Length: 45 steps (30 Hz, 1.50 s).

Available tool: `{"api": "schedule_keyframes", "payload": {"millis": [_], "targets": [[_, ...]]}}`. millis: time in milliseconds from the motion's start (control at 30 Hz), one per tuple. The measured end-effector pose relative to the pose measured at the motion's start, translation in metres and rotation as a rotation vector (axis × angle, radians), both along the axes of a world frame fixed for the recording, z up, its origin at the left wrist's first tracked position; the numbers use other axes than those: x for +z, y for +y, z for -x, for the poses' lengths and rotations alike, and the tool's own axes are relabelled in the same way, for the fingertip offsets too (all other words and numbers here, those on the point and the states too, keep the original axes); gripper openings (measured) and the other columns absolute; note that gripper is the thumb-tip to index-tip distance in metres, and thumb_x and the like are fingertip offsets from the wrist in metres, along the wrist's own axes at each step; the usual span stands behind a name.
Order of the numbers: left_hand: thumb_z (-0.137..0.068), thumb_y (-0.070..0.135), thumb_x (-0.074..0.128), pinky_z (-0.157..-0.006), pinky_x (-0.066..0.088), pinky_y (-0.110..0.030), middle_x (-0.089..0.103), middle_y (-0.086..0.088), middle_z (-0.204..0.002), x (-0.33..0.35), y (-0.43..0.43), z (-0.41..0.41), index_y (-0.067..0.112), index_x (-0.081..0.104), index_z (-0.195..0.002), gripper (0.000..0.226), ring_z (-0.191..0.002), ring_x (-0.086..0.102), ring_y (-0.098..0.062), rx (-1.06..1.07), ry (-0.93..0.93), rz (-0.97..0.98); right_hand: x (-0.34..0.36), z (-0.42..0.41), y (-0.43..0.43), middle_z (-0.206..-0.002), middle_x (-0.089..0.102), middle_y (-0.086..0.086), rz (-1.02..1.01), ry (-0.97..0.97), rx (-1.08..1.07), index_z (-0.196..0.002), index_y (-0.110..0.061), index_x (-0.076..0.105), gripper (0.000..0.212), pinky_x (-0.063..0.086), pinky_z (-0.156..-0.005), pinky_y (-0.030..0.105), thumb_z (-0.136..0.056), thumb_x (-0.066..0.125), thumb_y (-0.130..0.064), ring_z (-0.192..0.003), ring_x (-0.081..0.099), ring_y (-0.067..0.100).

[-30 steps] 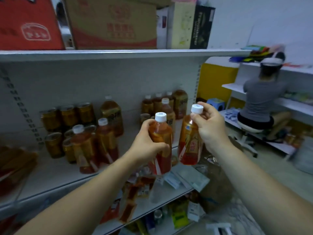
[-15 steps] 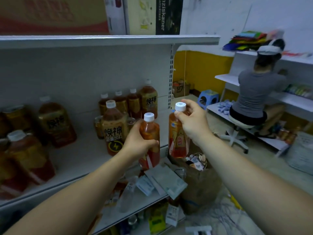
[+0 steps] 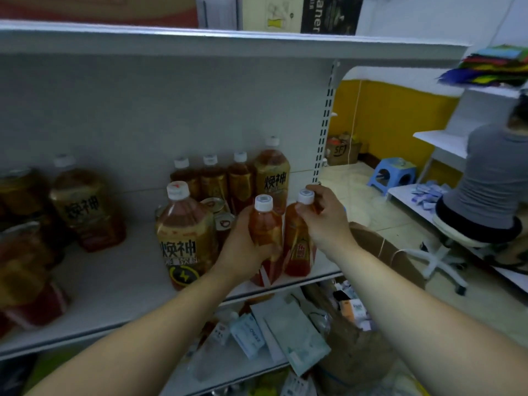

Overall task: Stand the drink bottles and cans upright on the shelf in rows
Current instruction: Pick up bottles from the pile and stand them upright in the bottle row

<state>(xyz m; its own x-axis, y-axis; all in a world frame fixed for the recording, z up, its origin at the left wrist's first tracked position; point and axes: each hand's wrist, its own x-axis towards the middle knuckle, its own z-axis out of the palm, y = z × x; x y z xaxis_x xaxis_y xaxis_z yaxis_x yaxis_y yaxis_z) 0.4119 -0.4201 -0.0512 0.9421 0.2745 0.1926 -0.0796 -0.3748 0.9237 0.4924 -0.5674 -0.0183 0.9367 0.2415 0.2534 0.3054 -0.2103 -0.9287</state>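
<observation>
The left hand (image 3: pixel 243 248) has its fingers wrapped round the belly of a small red-tea bottle (image 3: pixel 264 224). The right hand (image 3: pixel 325 221) pinches a second small bottle (image 3: pixel 298 247) at the neck, just under its white cap. Both bottles are upright, side by side, at the front edge of the shelf (image 3: pixel 114 284) (whether their bases are down on it yet I cannot tell). Just left of the left fingers stands a big bottle (image 3: pixel 184 238), with two cans (image 3: pixel 224 224) tucked between. Beyond the fingers a back row of bottles (image 3: pixel 213 178) is already upright against the wall. Well left of the fingers another big bottle (image 3: pixel 85 207) stands among blurred drinks. My judgement is that much is shelved and this pair is being placed, while the left-hand group may need straightening into rows.
</observation>
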Motion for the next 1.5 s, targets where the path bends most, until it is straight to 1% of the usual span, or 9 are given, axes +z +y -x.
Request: {"api": "schedule_keyframes", "payload": {"millis": [133, 233, 533, 667, 1000, 1133, 1300, 1400, 1500], "targets": [[-0.067, 0.023, 0.081, -0.100, 0.044, -0.025, 0.053, 0.013, -0.129, 0.002, -0.001, 0.001, 0.039, 0.037, -0.132, 0.080, -0.121, 0.050, -0.002, -0.010, 0.034, -0.180, -0.011, -0.018, -0.014, -0.107, 0.049, -0.026, 0.074, 0.058, 0.206, -0.118, -0.036, 0.042, 0.037, 0.042, -0.081, 0.014, -0.091, 0.064, -0.023, -0.097, 0.054, -0.004], [-0.071, 0.019, 0.080, -0.089, 0.039, -0.011, 0.051, 0.016, -0.125, 0.008, -0.008, 0.003, 0.031, 0.031, -0.138, 0.084, -0.115, 0.049, 0.001, 0.083, 0.082, -0.219, -0.020, -0.027, -0.022, -0.110, 0.060, -0.019, 0.200, 0.103, 0.318, -0.112, -0.042, 0.046, 0.039, 0.047, -0.094, 0.032, -0.083, 0.072, -0.037, -0.106, 0.059, 0.008], [-0.071, 0.054, 0.072, -0.108, 0.027, -0.039, 0.045, -0.003, -0.136, 0.000, -0.004, -0.051, 0.019, 0.033, -0.138, 0.085, -0.127, 0.040, -0.024, 0.559, 0.210, -0.827, -0.025, -0.037, -0.016, -0.112, 0.058, -0.013, 0.174, 0.044, 0.370, -0.120, -0.038, 0.041, 0.050, 0.046, -0.094, 0.035, -0.081, 0.072, -0.030, -0.109, 0.057, 0.010], [-0.072, 0.056, 0.071, -0.113, 0.021, -0.042, 0.040, -0.003, -0.144, 0.000, 0.006, -0.064, 0.019, 0.026, -0.145, 0.093, -0.136, 0.032, -0.024, 0.619, 0.257, -0.794, -0.032, -0.044, -0.018, -0.124, 0.050, -0.005, 0.248, 0.004, 0.394, -0.129, -0.040, 0.032, 0.074, 0.044, -0.101, 0.043, -0.071, 0.076, -0.028, -0.117, 0.051, 0.015], [-0.052, 0.067, 0.066, -0.105, 0.039, -0.048, 0.035, 0.001, -0.148, 0.004, 0.028, -0.072, 0.027, 0.020, -0.146, 0.112, -0.135, 0.038, -0.021, 0.494, 0.213, -0.534, -0.037, -0.047, -0.019, -0.122, 0.047, -0.009, 0.196, -0.016, 0.445, -0.124, -0.045, 0.025, 0.074, 0.042, -0.098, 0.035, -0.077, 0.076, -0.019, -0.115, 0.050, 0.012], [-0.081, 0.025, 0.070, -0.098, 0.043, -0.020, 0.049, 0.013, -0.114, 0.025, -0.005, -0.035, 0.032, 0.048, -0.116, 0.042, -0.108, 0.050, 0.009, 0.399, 0.098, -0.334, -0.034, -0.049, -0.009, -0.115, 0.053, -0.009, 0.206, -0.018, 0.430, -0.125, -0.037, 0.037, 0.073, 0.047, -0.095, 0.039, -0.067, 0.079, -0.022, -0.110, 0.054, 0.014], [-0.086, 0.019, 0.066, -0.103, 0.038, -0.026, 0.049, 0.008, -0.133, 0.021, -0.026, 0.036, 0.021, 0.048, -0.136, 0.053, -0.125, 0.045, -0.010, 0.533, 0.028, -0.377, -0.042, -0.038, 0.015, -0.132, 0.049, 0.000, 0.211, -0.037, 0.449, -0.138, -0.037, 0.034, 0.091, 0.046, -0.101, 0.048, -0.059, 0.076, -0.046, -0.119, 0.052, 0.019], [-0.083, 0.016, 0.069, -0.087, 0.036, -0.019, 0.054, 0.008, -0.112, 0.015, -0.024, 0.072, 0.014, 0.062, -0.119, 0.036, -0.108, 0.053, -0.013, 0.707, -0.032, -0.496, -0.043, -0.021, 0.031, -0.136, 0.044, 0.002, 0.194, -0.064, 0.490, -0.143, -0.031, 0.030, 0.088, 0.041, -0.106, 0.044, -0.069, 0.078, -0.034, -0.124, 0.047, 0.019], [-0.079, 0.017, 0.072, -0.098, 0.037, -0.031, 0.045, -0.002, -0.119, 0.007, -0.005, 0.085, 0.012, 0.054, -0.125, 0.050, -0.118, 0.045, -0.025, 0.904, -0.033, -0.397, -0.047, -0.015, 0.046, -0.140, 0.037, 0.004, 0.218, -0.110, 0.490, -0.150, -0.026, 0.020, 0.090, 0.029, -0.102, 0.028, -0.079, 0.075, -0.024, -0.128, 0.037, 0.020]]}}
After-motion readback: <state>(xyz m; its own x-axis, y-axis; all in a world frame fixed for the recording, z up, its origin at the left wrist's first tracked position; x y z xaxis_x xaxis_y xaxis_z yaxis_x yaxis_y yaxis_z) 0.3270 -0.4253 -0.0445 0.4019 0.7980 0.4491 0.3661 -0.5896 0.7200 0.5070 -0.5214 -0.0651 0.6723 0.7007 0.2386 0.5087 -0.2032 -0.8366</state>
